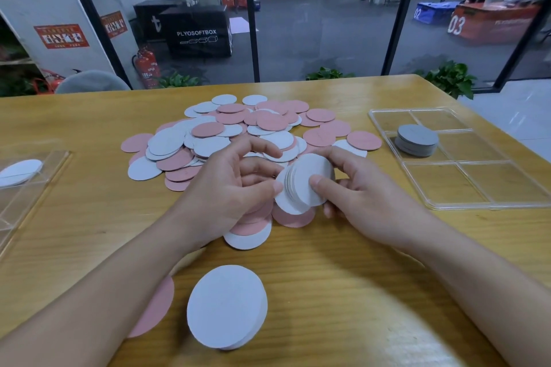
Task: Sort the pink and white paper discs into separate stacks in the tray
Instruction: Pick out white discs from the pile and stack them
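A loose heap of pink and white paper discs (238,131) covers the middle of the wooden table. My right hand (360,191) grips a thick bunch of white discs (304,185), thumb across its face. My left hand (226,188) curls beside that bunch, fingertips touching its left edge; pink discs (253,225) lie under the palm. A neat white stack (226,307) sits near the front edge, and a pink disc (155,310) peeks from beneath my left forearm. The clear compartmented tray (465,185) at right holds one grey stack (417,140) in a middle-left cell.
A second clear plastic tray or lid (26,188) at the far left holds a white disc (19,171). Behind the table stands a glass wall with black frames, potted plants and a fire extinguisher (146,67). Bare wood lies between my forearms.
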A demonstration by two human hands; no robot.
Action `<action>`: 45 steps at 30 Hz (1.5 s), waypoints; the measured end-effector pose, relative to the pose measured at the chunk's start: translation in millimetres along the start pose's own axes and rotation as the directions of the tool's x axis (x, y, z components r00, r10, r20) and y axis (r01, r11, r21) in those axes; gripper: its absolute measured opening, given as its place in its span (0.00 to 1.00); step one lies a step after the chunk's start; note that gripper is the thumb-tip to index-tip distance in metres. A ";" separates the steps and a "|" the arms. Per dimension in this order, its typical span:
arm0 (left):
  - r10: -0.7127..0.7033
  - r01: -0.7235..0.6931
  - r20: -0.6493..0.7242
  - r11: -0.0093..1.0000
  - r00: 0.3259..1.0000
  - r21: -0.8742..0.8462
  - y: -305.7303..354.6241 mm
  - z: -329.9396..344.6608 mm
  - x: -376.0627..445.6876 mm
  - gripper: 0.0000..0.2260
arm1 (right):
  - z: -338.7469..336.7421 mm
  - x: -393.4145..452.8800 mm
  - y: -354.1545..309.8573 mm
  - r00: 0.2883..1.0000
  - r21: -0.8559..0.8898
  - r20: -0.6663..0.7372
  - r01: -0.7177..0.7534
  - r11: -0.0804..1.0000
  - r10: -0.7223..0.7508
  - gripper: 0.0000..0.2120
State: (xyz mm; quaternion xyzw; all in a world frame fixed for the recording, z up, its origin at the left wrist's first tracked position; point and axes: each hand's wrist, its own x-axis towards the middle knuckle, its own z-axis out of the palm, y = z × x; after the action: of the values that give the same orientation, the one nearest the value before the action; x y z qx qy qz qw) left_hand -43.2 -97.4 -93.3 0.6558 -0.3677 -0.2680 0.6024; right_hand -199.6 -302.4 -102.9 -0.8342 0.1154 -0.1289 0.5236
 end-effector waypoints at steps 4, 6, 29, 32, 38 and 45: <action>-0.003 0.003 0.036 1.000 0.999 0.003 2.5 1.5 -2.3 0.09 | -0.2 -3.1 -3.3 0.997 -0.056 0.013 0.071 0.996 -0.070 0.03; 0.036 -0.038 0.023 0.998 0.999 0.054 3.2 2.7 -3.2 0.08 | -1.0 -4.0 -1.8 0.992 -0.176 -0.034 0.112 0.978 -0.120 0.02; 0.645 -0.536 0.182 0.407 0.742 0.740 21.0 -17.9 -42.9 0.06 | 31.1 -16.1 -34.9 0.987 0.403 -0.033 -0.131 0.906 0.157 0.14; 0.548 -0.432 0.068 0.571 0.834 0.698 21.5 -24.1 -76.8 0.12 | 44.7 -28.2 -48.3 0.989 0.466 -0.016 -0.120 0.877 0.144 0.10; -0.102 0.129 -0.146 0.973 0.984 0.191 20.2 -39.1 -139.3 0.12 | 74.0 -67.4 -60.1 0.989 0.343 0.074 -0.142 0.928 0.124 0.08; -0.227 0.242 -0.166 0.967 0.960 0.076 6.7 -19.5 -164.7 0.09 | 94.3 -77.5 -61.6 0.996 0.231 0.012 -0.087 0.969 0.086 0.03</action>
State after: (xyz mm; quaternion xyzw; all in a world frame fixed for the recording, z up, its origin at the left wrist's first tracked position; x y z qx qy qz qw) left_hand -125.2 46.7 -99.3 0.7417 -0.2517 -0.2675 0.5612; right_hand -237.2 -171.2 -94.0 -0.7617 0.1354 -0.1177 0.6226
